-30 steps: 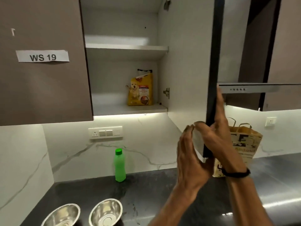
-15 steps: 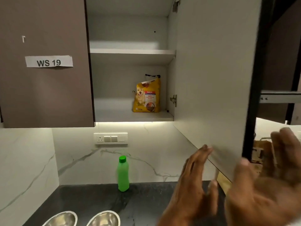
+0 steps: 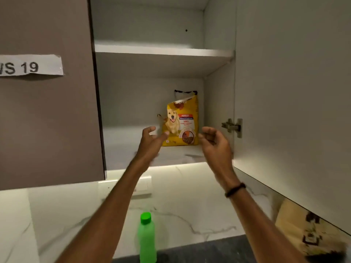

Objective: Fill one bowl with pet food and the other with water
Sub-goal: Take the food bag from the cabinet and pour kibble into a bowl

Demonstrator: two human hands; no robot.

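A yellow pet food bag (image 3: 181,123) is standing upright on the lower shelf (image 3: 133,149) of an open wall cabinet, toward the right rear corner, with a dog pictured on its front and its top edge folded and crumpled. What is inside the bag is not showing. It is the only thing sitting on that shelf; the upper shelf (image 3: 163,51) above it is bearing nothing visible.

The left hand (image 3: 152,139) is reaching up on the bag's left side with fingers spread and holding nothing, its thumb overlapping the bag's lower left corner; whether it is touching the bag cannot be told. The right hand (image 3: 213,142) is hovering just right of the bag, fingers loosely curled and apart, also gripping nothing. A dark band is circling the right wrist.

The cabinet door (image 3: 294,92) is standing swung open at the right, its hinge (image 3: 232,127) showing. The closed door at the left is carrying a paper label (image 3: 31,66).

Below, a green bottle (image 3: 147,238) with a green cap is standing upright near the marble backsplash; its contents cannot be made out. A brown paper bag (image 3: 311,232) is sitting at the lower right, under the open door.
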